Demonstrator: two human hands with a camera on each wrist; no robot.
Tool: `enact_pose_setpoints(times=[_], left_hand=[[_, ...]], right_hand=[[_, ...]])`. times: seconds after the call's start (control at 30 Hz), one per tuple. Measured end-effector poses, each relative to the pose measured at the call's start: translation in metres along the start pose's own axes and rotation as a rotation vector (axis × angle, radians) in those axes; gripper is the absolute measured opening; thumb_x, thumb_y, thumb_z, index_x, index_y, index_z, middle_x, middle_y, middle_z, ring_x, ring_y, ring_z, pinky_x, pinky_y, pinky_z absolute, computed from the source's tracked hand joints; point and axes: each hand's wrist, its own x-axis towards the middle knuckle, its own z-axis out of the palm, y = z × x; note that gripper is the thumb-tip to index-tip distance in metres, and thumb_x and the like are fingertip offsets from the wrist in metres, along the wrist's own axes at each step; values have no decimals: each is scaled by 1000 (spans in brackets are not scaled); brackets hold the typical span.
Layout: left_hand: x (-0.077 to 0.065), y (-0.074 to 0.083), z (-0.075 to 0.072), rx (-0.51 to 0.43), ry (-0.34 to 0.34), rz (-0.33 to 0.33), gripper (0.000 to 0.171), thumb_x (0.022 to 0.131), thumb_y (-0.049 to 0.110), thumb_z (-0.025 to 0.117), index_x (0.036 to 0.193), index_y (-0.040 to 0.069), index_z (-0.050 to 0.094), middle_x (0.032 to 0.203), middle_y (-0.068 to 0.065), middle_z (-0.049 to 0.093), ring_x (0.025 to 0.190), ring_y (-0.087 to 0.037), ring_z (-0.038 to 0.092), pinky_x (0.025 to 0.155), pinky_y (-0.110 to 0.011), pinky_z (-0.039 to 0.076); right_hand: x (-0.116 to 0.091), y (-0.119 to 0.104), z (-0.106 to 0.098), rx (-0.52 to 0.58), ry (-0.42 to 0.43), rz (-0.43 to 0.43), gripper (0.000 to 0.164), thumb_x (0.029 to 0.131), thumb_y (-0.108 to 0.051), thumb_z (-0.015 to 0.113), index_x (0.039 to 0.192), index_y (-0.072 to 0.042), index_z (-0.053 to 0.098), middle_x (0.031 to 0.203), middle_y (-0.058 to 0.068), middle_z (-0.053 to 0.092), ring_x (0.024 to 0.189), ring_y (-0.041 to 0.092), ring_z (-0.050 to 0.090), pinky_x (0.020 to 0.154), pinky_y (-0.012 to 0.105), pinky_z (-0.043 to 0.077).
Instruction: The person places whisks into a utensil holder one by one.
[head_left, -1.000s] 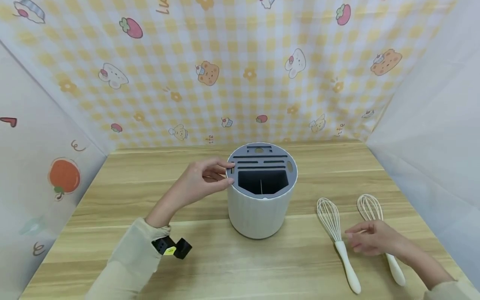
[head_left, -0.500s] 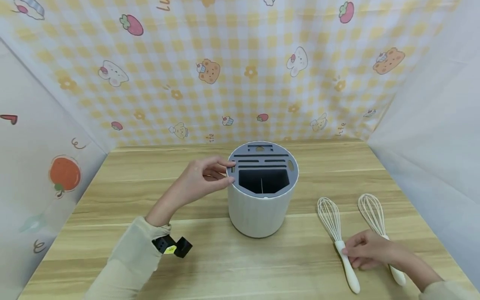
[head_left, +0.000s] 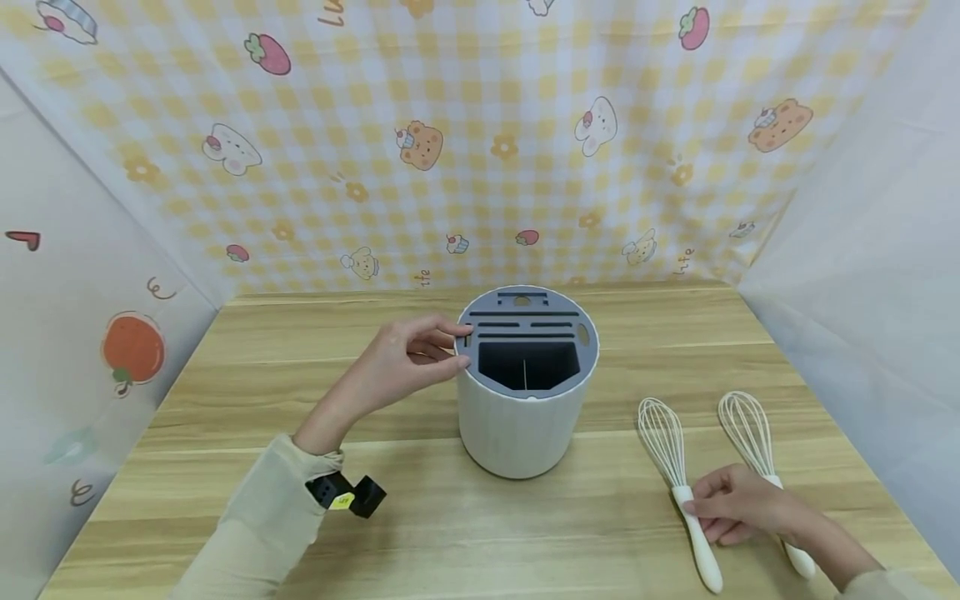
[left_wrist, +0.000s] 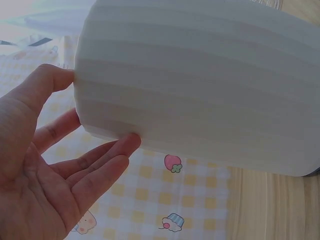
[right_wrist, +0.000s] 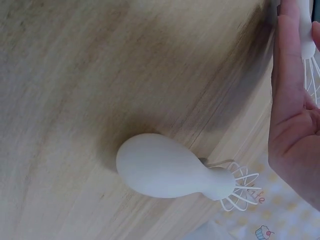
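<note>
A white, ribbed round utensil holder with a grey slotted lid stands upright on the wooden table. My left hand holds its left rim; thumb and index tips rest at the lid's edge, and in the left wrist view other fingers lie along the ribbed wall. On the right, my right hand pinches the upper handle of the nearer white whisk, which lies on the table. A second white whisk lies just right of it, its handle partly hidden behind the hand; its bulbous handle fills the right wrist view.
Behind the wooden table hangs a yellow checked cloth with cartoon prints. White sheets close off the left and right sides. A small black camera sits on the left wrist.
My right hand has come down and slightly left onto the nearer whisk's handle and taken hold of it. The left hand and the holder have stayed in place.
</note>
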Motion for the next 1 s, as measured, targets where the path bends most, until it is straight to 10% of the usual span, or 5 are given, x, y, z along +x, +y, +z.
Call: enact_pose_setpoints(times=[0.4,1.0], left_hand=[[0,2,0,-2,-3,1,33,83,20,69,115,14,63,102,-5,63,86,-16,62,77,-32,52],[-1,2,0,-4,-8,-13,35,83,23,69,116,16,62,103,-6,62,87,-16,62,78,-32,51]], right_hand=[[-3,-12,-5,-49,37,-37,24,88,-19,62,91,4,62,72,11,65,64,24,65,55,35,54],[-8,-86,-24,-118,58,-178,40,87,-13,61,107,20,50,82,15,66,71,28,66,62,38,55]])
